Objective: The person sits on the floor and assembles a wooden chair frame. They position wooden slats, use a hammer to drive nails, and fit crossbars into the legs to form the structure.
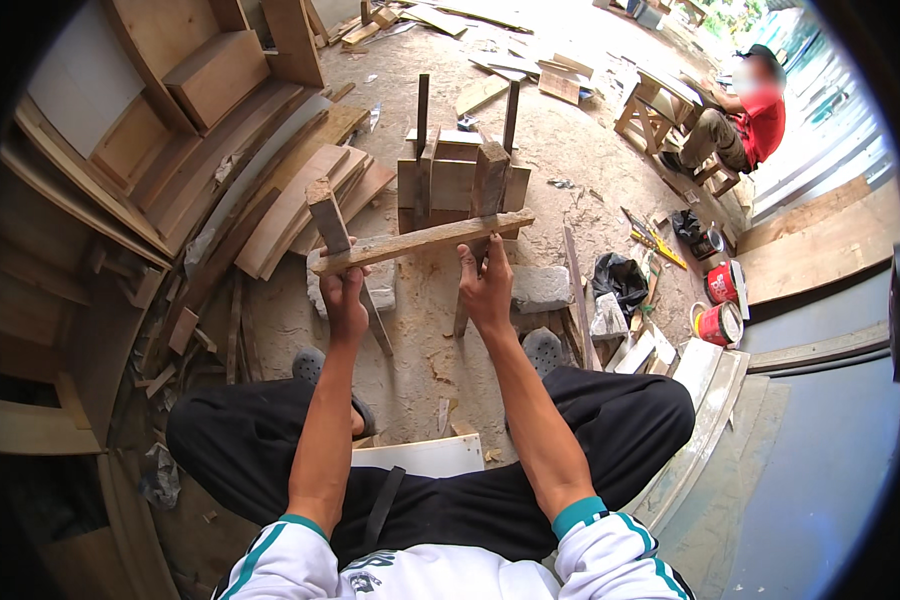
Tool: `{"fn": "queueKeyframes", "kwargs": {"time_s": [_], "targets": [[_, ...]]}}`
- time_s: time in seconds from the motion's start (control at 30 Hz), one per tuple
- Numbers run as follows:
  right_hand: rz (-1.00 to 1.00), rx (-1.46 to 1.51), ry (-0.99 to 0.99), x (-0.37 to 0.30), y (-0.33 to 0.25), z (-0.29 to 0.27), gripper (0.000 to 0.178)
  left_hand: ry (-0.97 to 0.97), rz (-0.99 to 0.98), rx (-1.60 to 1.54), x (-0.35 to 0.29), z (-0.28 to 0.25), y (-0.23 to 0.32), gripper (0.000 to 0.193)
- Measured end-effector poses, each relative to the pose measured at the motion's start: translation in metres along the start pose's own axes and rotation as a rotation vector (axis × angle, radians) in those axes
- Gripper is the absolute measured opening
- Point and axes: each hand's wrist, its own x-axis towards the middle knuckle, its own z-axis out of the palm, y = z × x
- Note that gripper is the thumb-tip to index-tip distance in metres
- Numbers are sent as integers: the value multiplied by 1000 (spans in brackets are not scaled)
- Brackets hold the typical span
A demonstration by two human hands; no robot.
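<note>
A rough wooden crossbar (420, 242) lies across two wooden posts in front of me. Its left end is gripped by my left hand (346, 308), closed where the bar meets the left post (327, 216). My right hand (487, 288) is closed at the crossing of the bar and the right post (489, 180), fingers and thumb pressed to the wood. Whether the bar is fastened to the posts I cannot tell. Just beyond stands a wooden piece with a flat panel (450, 182) and dark upright legs (510, 116). Pale blocks (541, 288) rest on the ground by the posts.
Stacked boards (305, 205) and wooden shelving (220, 80) crowd the left. To the right are a yellow tool (660, 243), a black plastic bag (620, 277) and red paint cans (718, 323). A person in red (762, 125) sits on a stool at the far right.
</note>
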Motion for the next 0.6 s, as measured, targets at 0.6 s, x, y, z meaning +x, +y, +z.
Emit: {"fn": "queueKeyframes", "kwargs": {"time_s": [0.6], "targets": [[236,584,-168,18,-26,-39,56,-102,-33,-27,1,-9,13,52]]}}
